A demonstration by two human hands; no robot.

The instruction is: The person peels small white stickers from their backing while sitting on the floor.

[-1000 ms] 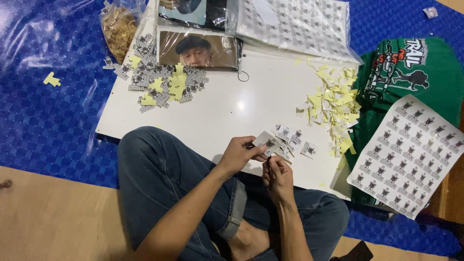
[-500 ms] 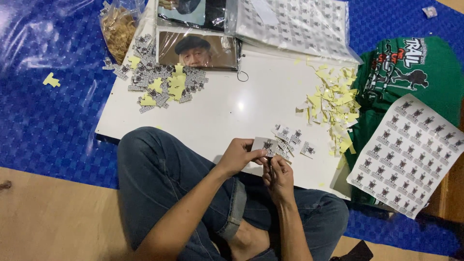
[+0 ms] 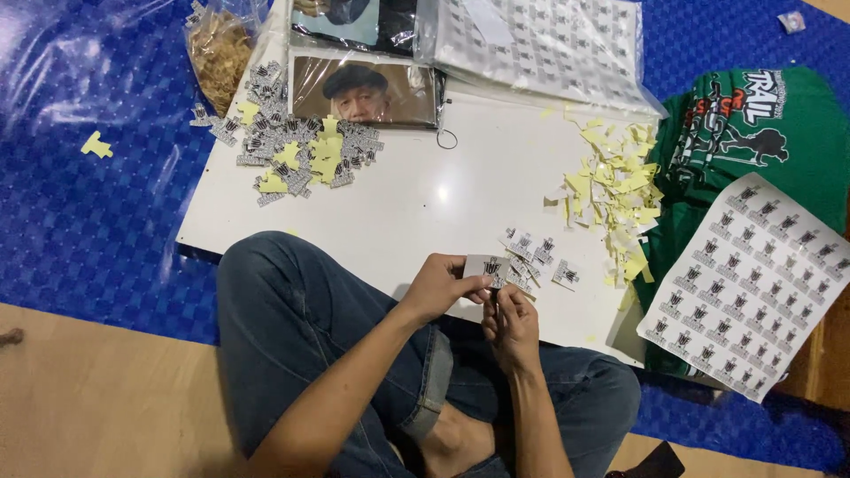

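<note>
My left hand (image 3: 440,285) pinches a small white sticker (image 3: 487,265) with a black print at the near edge of a white board (image 3: 416,195). My right hand (image 3: 511,323) is just below it, with its fingertips at the sticker's lower edge. A few more cut stickers (image 3: 531,250) lie on the board just beyond my hands. I sit cross-legged in jeans, with my knee (image 3: 283,292) over the board's near edge.
A pile of cut stickers and yellow backing scraps (image 3: 297,150) lies far left, and yellow scraps (image 3: 615,190) are heaped at right. A printed sticker sheet (image 3: 753,283) rests on a green shirt (image 3: 753,133). Plastic-wrapped sheets (image 3: 540,44), a photo print (image 3: 363,88) and a bag (image 3: 217,53) sit at the back.
My hands stay in about the same place. The small sticker has shifted a little between my fingers, and my right fingertips have closed in on it.
</note>
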